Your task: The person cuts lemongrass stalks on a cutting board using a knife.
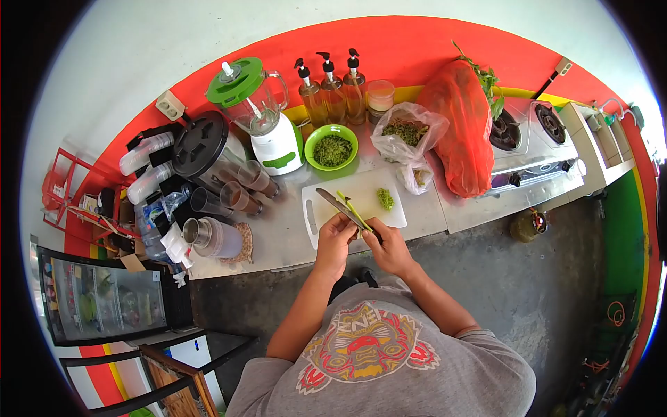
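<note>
Close together over the near edge of the white cutting board (322,226) are my two hands, both closed. My right hand (392,251) grips a knife (335,202), its blade slanting up and to the left. The fingers of my left hand (333,244) are pinched round a thin green vegetable stalk (351,206) that crosses the blade; its lower end is hidden between the hands. On the board's right part lies a small heap of chopped greens (385,199). A green bowl (355,154) behind the board holds more chopped greens.
A blender (278,142), pump bottles (332,94) and a plastic bag of greens (431,128) line the counter's back. On the right are a red bag (458,132) and a gas stove (531,149). Several tumblers (240,198) and a steel-topped jar (221,238) stand left.
</note>
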Motion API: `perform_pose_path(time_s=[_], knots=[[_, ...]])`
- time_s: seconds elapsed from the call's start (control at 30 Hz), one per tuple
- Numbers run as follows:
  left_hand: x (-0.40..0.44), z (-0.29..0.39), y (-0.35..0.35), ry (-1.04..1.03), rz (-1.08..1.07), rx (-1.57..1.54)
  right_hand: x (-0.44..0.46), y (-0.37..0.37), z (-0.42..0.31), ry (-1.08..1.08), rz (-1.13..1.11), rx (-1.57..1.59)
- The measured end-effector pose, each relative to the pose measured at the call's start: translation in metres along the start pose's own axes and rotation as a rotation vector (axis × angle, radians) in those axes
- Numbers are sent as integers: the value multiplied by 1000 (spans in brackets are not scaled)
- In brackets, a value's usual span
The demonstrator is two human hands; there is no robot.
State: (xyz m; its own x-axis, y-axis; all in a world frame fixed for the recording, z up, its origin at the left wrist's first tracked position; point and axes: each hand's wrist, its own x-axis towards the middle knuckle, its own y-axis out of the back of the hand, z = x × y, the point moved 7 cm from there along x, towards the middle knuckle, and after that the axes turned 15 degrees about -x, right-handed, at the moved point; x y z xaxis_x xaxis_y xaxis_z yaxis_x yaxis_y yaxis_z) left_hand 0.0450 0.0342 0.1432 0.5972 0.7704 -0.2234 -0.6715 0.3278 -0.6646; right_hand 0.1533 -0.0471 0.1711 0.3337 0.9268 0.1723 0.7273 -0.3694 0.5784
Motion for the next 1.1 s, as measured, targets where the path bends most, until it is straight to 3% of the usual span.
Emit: perform_pose_path(time_s=[0.23,0.43,0.63,0.73,0.83,1.1], knots=[[-3,-2,1,-6,22,84,-5,-5,9,-40,-57,30],[-8,-5,-4,159,77,-119,-7,-5,6,18,-50,42],[-5,-4,8,213,-34,-58,-7,-5,-4,77,-139,-3],[-6,1,5,188,-14,31,-7,-6,-6,107,-109,-49],[-7,1,6,178,-14,128,-9,-4,-3,6,-59,90],[-10,-10,0,276,-86,-66,-2,6,0,-30,13,-2]])
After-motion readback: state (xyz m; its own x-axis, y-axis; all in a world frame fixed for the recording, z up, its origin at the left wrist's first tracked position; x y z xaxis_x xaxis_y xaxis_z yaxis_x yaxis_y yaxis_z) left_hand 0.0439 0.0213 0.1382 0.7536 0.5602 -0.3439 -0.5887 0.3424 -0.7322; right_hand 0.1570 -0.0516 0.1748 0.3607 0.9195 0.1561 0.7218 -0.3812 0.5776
